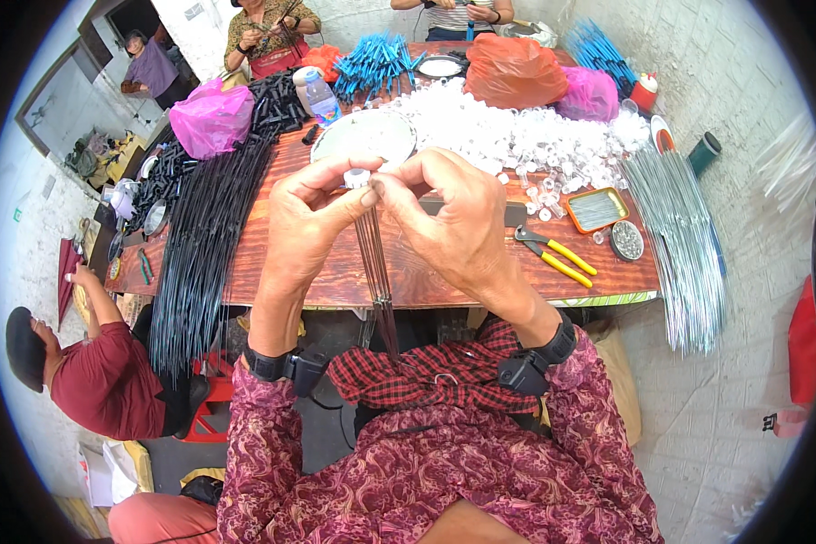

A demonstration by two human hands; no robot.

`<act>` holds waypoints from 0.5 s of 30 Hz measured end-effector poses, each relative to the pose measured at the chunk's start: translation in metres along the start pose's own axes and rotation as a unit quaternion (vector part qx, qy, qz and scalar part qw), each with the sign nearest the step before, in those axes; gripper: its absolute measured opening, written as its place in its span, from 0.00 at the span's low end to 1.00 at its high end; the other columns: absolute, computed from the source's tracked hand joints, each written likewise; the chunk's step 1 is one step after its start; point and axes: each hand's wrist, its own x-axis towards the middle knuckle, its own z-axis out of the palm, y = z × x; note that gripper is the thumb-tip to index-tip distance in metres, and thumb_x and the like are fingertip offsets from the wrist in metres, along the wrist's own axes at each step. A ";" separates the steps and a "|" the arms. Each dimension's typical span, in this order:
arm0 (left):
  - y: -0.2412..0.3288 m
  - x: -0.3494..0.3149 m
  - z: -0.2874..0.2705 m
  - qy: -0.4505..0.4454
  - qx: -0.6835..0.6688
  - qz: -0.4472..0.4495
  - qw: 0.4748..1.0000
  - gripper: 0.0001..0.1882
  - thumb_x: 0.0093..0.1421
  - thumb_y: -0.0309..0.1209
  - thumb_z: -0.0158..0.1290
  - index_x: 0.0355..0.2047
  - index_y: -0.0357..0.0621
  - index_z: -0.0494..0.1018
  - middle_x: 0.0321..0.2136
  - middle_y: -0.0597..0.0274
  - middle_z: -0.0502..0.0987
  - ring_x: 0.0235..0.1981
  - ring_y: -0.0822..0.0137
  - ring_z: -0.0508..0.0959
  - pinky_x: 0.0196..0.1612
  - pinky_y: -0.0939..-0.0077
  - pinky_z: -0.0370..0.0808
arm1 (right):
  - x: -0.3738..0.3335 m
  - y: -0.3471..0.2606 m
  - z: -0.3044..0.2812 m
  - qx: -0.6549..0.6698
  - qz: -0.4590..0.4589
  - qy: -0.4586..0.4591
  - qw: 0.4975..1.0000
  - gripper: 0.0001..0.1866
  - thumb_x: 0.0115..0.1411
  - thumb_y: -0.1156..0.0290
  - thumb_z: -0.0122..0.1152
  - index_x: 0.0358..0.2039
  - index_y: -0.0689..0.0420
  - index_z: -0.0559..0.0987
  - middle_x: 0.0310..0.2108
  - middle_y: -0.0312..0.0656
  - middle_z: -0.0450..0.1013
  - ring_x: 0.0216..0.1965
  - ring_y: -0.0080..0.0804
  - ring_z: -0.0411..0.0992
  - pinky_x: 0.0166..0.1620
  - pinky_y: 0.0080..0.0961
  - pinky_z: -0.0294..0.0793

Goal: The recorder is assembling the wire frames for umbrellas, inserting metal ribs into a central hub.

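Over the near side of the table, my left hand (304, 218) pinches a small white plastic hub (356, 178) between thumb and fingers. A thin bundle of dark metal ribs (372, 258) hangs from it toward my lap. Close beside it, my right hand (453, 218) is closed in a pinch, its thumb and finger meeting next to the left thumb. What those fingertips hold is too small to make out. Behind my hands lies a pale round plate (385, 130). Pliers with yellow handles (562, 258) rest to the right of my right hand.
A big heap of clear white plastic pieces (453, 118) covers the table's back. Long black rods (204, 236) overhang the left edge, silver rods (675, 245) the right. A yellow-rimmed tray (597, 209) and a round tin (626, 240) stand nearby. Other people sit around.
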 end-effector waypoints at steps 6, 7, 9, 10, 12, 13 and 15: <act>0.000 -0.001 0.004 0.008 0.022 0.009 1.000 0.18 0.58 0.20 0.63 0.49 0.34 0.79 0.41 0.61 0.82 0.39 0.76 0.80 0.43 0.82 0.77 | -0.008 0.003 0.002 0.088 0.091 -0.003 0.992 0.07 0.56 0.71 0.69 0.29 0.59 0.80 0.28 0.43 0.79 0.27 0.36 0.80 0.29 0.29 0.76; 0.000 0.000 0.004 0.008 0.021 0.008 1.000 0.18 0.58 0.20 0.63 0.49 0.34 0.79 0.41 0.61 0.82 0.39 0.76 0.80 0.43 0.82 0.77 | -0.011 0.004 0.004 0.070 0.057 0.008 0.996 0.05 0.57 0.74 0.68 0.31 0.61 0.80 0.29 0.43 0.79 0.28 0.32 0.80 0.30 0.26 0.76; 0.000 0.002 0.004 0.013 0.056 -0.003 0.998 0.19 0.57 0.20 0.63 0.50 0.35 0.78 0.39 0.62 0.81 0.38 0.76 0.79 0.44 0.81 0.76 | -0.013 0.004 0.005 0.051 0.024 0.019 0.998 0.05 0.57 0.77 0.67 0.34 0.62 0.81 0.30 0.43 0.79 0.30 0.28 0.80 0.32 0.24 0.76; -0.001 0.002 0.005 0.012 0.056 -0.004 0.998 0.19 0.57 0.20 0.63 0.50 0.35 0.78 0.39 0.62 0.81 0.38 0.76 0.79 0.44 0.81 0.76 | -0.011 0.004 0.004 -0.025 -0.040 0.027 0.999 0.05 0.55 0.77 0.67 0.33 0.61 0.80 0.29 0.42 0.78 0.29 0.31 0.79 0.31 0.26 0.76; -0.005 0.003 0.006 0.027 0.063 0.022 0.997 0.17 0.59 0.20 0.62 0.50 0.35 0.79 0.39 0.62 0.82 0.36 0.78 0.78 0.40 0.84 0.76 | -0.006 0.003 0.002 -0.101 -0.103 0.035 0.989 0.06 0.54 0.77 0.68 0.32 0.60 0.79 0.28 0.42 0.77 0.29 0.34 0.79 0.30 0.28 0.75; -0.007 0.003 0.007 0.026 0.061 0.021 0.998 0.17 0.59 0.20 0.62 0.50 0.35 0.79 0.39 0.62 0.82 0.36 0.78 0.78 0.40 0.84 0.76 | -0.004 0.002 0.000 -0.164 -0.145 0.030 0.975 0.07 0.52 0.76 0.68 0.30 0.59 0.78 0.27 0.41 0.75 0.27 0.37 0.77 0.29 0.30 0.74; -0.009 0.004 0.009 0.030 0.067 0.032 0.997 0.17 0.59 0.19 0.61 0.50 0.36 0.79 0.37 0.63 0.81 0.35 0.79 0.77 0.38 0.85 0.75 | 0.002 0.002 -0.004 -0.230 -0.184 0.025 0.955 0.08 0.50 0.75 0.69 0.28 0.57 0.77 0.25 0.41 0.73 0.26 0.39 0.76 0.28 0.32 0.73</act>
